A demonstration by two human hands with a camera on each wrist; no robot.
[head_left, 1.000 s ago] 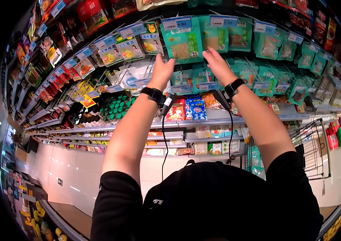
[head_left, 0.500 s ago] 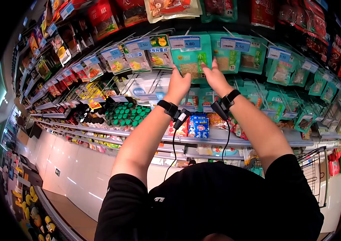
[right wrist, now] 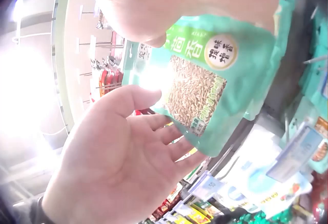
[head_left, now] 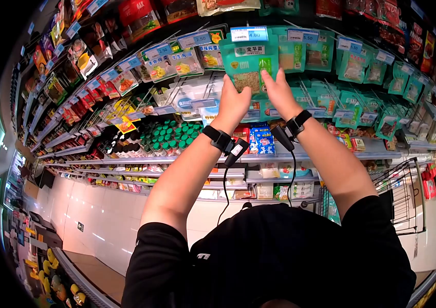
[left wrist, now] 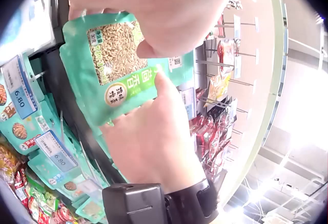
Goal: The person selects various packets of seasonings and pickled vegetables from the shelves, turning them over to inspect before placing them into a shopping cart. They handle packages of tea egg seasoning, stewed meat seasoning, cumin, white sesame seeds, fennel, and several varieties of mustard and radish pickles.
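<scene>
Head view shows both arms raised to a far store shelf, where the left hand (head_left: 232, 105) and right hand (head_left: 281, 94) meet on 1 green pouch (head_left: 250, 66) hanging among the top pegs. The pouch sits between the 2 hands, just under a blue price tag (head_left: 249, 34) reading 4.80. Left-wrist view shows the left hand's fingers (left wrist: 154, 9) lying over the pouch's upper edge with the thumb against its front, so it grasps the pouch. Right-wrist view shows the right hand pressed on the pouch's top while the left palm spreads behind the bag; the right hand's fingers seem curled over the edge, but glare blurs them, so that grip looks like a hold rather than a clear pinch. A window in the pouch shows small pale seeds (left wrist: 111, 45). To the left on a lower shelf stand green-capped bottles (head_left: 169, 136). To the right, near the floor, is a wire cart (head_left: 400, 192).
</scene>
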